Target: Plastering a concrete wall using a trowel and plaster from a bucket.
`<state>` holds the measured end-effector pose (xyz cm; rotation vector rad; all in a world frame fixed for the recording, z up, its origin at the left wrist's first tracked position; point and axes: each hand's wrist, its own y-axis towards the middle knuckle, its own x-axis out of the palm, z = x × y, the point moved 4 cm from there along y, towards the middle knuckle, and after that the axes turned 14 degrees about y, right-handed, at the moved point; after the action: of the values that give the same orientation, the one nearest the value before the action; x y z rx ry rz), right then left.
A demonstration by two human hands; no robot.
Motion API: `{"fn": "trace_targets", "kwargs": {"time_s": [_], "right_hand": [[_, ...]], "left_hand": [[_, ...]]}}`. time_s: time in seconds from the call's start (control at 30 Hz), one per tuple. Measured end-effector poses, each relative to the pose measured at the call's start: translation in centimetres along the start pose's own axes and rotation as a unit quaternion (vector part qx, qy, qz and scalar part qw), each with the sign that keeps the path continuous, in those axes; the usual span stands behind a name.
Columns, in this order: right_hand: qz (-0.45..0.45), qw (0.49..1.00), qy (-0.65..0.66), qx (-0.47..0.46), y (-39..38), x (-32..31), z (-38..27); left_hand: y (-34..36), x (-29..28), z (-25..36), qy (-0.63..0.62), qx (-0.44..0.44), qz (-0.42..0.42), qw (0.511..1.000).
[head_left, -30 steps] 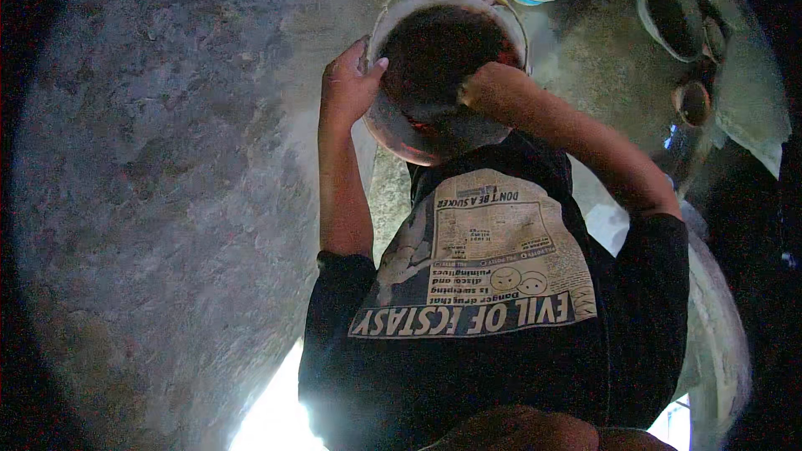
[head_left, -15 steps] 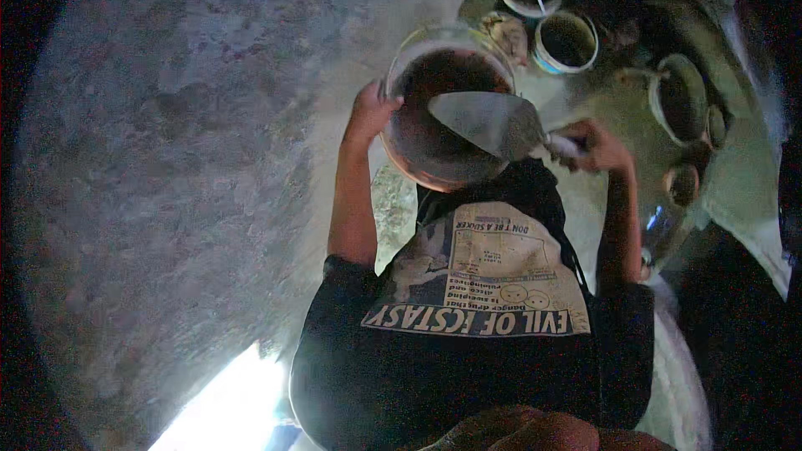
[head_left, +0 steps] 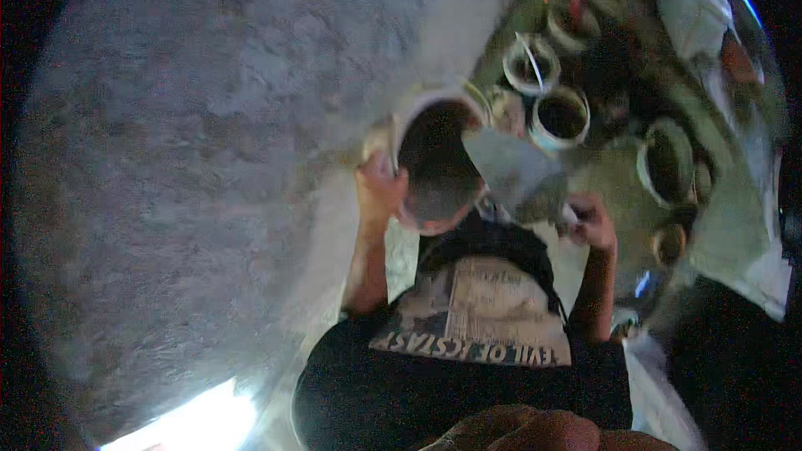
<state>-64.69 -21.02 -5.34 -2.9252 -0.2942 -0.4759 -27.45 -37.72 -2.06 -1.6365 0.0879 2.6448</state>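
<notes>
Head view, only one: my left hand is clamped on the left side of the bucket, thumb at the rim; bucket is held in front of my black shirt, mouth tipped toward the camera, dark contents inside. My right hand is closed around the handle of a broad trowel, blade pointing up-left and overlapping the bucket's right rim; can't tell if they touch, blurry. Versus half a second ago: blade lay across more of the bucket's mouth, now mostly off its right side; bucket and both hands sit lower in view. One second ago my right hand was down in the bucket. Floor shows more at the top now. On it: a pale pail just past the bucket, another pail with a white stick across it, and, along the floor's right edge, an oval basin and a small brown pot. Rough grey surface on my left.
</notes>
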Motion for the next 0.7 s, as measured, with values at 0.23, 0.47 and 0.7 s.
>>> {"fn": "trace_targets", "kwargs": {"time_s": [0.23,0.47,0.7], "right_hand": [[0.175,0.954,-0.083,-0.227,3.3,5.2,-7.3],[0.128,0.857,-0.315,-0.388,9.9,10.2,-22.4],[0.092,0.731,-0.392,-0.55,19.0,19.7,-34.6]], "left_hand": [[-3.2,-0.2,0.6,-0.007,0.042,0.086,0.995],[-4.1,-4.2,0.7,-0.032,0.057,0.205,0.977],[-4.9,-7.0,-0.3,-0.05,-0.029,0.191,0.98]]}}
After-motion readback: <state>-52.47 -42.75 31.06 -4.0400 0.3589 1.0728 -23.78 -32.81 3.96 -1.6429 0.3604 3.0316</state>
